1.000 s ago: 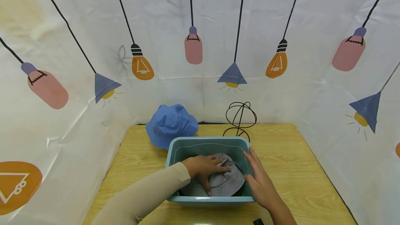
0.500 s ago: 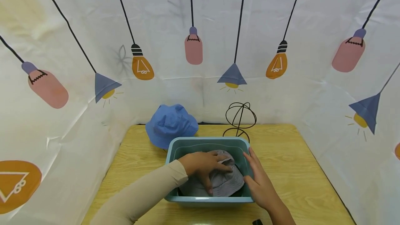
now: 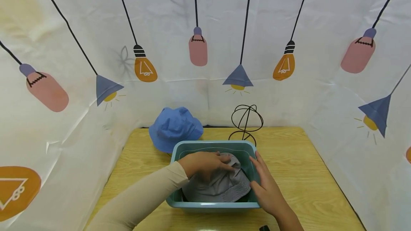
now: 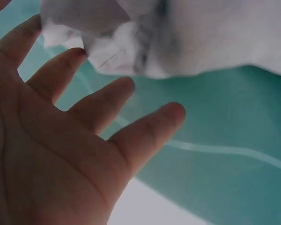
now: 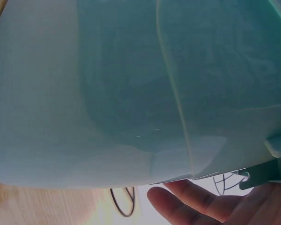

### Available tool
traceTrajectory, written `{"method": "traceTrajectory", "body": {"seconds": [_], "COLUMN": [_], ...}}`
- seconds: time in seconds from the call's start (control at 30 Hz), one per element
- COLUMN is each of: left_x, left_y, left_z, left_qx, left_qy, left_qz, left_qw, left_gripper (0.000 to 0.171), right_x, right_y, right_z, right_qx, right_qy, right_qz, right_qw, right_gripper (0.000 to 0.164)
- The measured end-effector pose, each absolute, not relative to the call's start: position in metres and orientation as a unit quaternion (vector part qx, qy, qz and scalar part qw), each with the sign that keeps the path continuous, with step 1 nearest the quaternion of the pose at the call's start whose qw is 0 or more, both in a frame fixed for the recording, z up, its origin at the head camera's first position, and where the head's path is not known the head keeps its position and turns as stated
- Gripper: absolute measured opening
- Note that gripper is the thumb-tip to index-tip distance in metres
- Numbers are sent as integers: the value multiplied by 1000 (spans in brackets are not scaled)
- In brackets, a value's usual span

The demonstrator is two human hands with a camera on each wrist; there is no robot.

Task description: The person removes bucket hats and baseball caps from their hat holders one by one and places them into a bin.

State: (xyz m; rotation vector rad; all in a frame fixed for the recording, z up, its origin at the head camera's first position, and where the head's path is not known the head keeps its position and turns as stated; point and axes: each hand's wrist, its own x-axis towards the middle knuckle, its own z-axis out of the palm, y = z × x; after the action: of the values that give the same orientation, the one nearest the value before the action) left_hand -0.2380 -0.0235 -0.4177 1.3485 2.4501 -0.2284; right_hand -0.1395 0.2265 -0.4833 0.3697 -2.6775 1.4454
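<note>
A grey bucket hat (image 3: 221,184) lies inside a teal plastic bin (image 3: 215,205) at the middle of the table. My left hand (image 3: 205,165) is over the hat's left part, fingers spread. In the left wrist view its fingers (image 4: 103,103) are apart and fairly straight, some tips beside the pale hat cloth (image 4: 117,47). My right hand (image 3: 268,188) rests along the bin's right side, its fingers and thumb at the rim. The right wrist view shows those fingers (image 5: 192,201) loosely extended against the bin's wall (image 5: 131,117).
Behind the bin at the left, a blue bucket hat (image 3: 176,127) sits raised above the wooden table (image 3: 289,163). A black wire stand (image 3: 247,120) stands behind the bin's right part. A small black object (image 3: 264,228) shows at the near edge. A lamp-patterned sheet (image 3: 205,99) surrounds the table.
My left hand has drawn up and left across the grey hat, showing more of it. The hat's crown has shifted slightly upward, and the bin's near left corner slightly left. My right hand stays put.
</note>
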Motion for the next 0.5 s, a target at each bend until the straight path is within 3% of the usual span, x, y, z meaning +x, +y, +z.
{"method": "traceTrajectory", "body": {"seconds": [0.5], "left_x": [-248], "left_y": [-15], "left_z": [-453], "left_qx": [498], "left_qy": [840], "left_qz": [-97], "left_qw": [193], "left_gripper": [99], "right_x": [-140], "right_y": [226], "right_z": [-486], "right_qx": [119], "right_qy": [-880], "right_qz": [457], "right_qw": [48], "right_gripper": [84]}}
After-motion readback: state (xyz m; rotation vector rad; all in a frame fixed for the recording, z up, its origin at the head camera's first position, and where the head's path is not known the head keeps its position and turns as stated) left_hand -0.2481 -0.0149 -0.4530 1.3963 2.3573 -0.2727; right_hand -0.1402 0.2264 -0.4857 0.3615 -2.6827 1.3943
